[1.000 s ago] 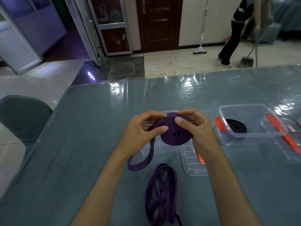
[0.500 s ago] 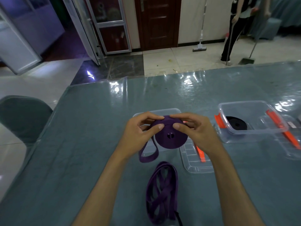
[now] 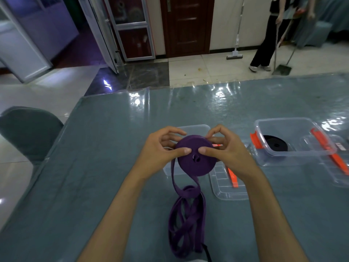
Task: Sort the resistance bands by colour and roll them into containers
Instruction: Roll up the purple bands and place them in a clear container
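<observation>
A thick roll of purple resistance band is held above the table between both hands. My left hand grips its left side, thumb on the roll's face. My right hand grips the right side, thumb near the centre hole. A short loose tail hangs from the roll down onto a heap of loose purple band lying on the table near me. A clear container sits behind the roll, mostly hidden. To the right, another clear container holds a rolled black band.
A clear lid with an orange clip lies right of the heap, and a second lid lies at the far right. A grey chair stands at the table's left. A person sweeps the floor beyond the table.
The hanging tail has shortened as more band wound onto the roll; its loop now rests on the heap. Both hands shifted slightly right and kept their hold.
</observation>
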Action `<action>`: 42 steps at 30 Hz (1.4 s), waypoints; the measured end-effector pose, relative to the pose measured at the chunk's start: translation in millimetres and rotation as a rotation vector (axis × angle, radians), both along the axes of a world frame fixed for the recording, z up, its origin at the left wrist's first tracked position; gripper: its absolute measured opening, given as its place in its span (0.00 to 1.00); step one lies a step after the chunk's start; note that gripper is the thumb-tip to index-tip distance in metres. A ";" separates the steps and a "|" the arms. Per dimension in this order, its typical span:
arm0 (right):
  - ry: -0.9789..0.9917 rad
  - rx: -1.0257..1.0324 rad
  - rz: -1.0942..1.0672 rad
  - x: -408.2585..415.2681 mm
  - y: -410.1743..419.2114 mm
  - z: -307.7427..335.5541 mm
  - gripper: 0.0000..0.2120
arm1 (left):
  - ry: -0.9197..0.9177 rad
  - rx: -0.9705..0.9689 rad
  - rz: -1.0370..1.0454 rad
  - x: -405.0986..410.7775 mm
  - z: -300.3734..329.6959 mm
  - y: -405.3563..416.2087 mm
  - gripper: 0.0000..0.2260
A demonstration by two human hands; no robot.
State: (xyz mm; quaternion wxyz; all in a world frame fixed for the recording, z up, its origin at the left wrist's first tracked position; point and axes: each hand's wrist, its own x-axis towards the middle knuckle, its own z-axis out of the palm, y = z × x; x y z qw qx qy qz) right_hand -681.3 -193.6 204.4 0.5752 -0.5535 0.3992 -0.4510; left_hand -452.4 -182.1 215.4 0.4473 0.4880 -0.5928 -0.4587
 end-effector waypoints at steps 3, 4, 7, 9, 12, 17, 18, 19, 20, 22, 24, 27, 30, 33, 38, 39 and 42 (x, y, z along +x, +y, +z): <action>-0.012 -0.048 -0.065 -3.0 2.9 0.0 0.19 | 0.087 0.008 0.073 -7.1 -7.0 2.1 0.14; -0.032 -0.061 -0.097 -2.2 4.5 -1.7 0.18 | 0.104 0.023 0.062 -6.9 -8.1 2.8 0.14; -0.062 -0.036 -0.142 -2.9 6.1 -7.8 0.15 | 0.089 0.073 -0.008 -2.9 -7.6 3.7 0.17; -0.022 0.036 -0.075 -8.1 4.2 -9.8 0.18 | 0.072 0.057 0.009 -2.9 -4.9 4.1 0.15; 0.053 0.121 0.018 -15.6 1.5 -9.7 0.22 | 0.078 0.043 0.067 -7.5 -5.8 5.3 0.11; 0.003 0.045 -0.080 -16.9 2.8 -8.4 0.20 | 0.142 0.113 0.032 -10.3 -11.4 6.8 0.12; -0.005 0.054 -0.086 -16.4 3.4 -9.3 0.19 | 0.151 0.105 0.040 -11.1 -9.6 5.8 0.12; -0.006 0.077 -0.080 -16.3 4.1 -10.1 0.18 | 0.153 0.088 0.057 -12.3 -7.8 4.4 0.11; -0.001 0.102 -0.063 -16.3 4.5 -11.0 0.19 | 0.143 0.069 0.076 -14.2 -6.0 2.8 0.09; 0.019 0.127 -0.031 -16.4 5.6 -11.2 0.20 | 0.112 0.050 0.091 -18.9 -4.4 0.6 0.08; 0.017 0.116 -0.037 -17.8 7.6 -11.2 0.22 | 0.121 0.094 0.076 -21.9 -6.6 1.0 0.08; -0.013 0.110 -0.073 -18.8 10.6 -13.4 0.20 | 0.129 0.183 -0.013 -16.9 -9.6 3.6 0.11; -0.030 0.151 -0.094 -19.1 12.2 -15.6 0.13 | 0.104 0.180 -0.064 -9.9 -11.8 6.6 0.13; -0.006 0.143 -0.103 -17.9 10.2 -17.2 0.08 | 0.093 0.139 -0.039 -13.3 -14.6 9.4 0.12; 0.015 0.204 -0.005 -15.3 6.1 -24.9 0.17 | 0.108 0.130 0.037 -12.1 -18.0 6.9 0.11; 0.026 0.221 0.044 -17.1 6.0 -25.5 0.19 | 0.097 0.134 0.027 -9.0 -18.0 6.1 0.11; 0.051 0.226 0.155 -21.6 5.7 -25.0 0.23 | 0.102 0.169 0.023 -6.4 -16.3 7.9 0.10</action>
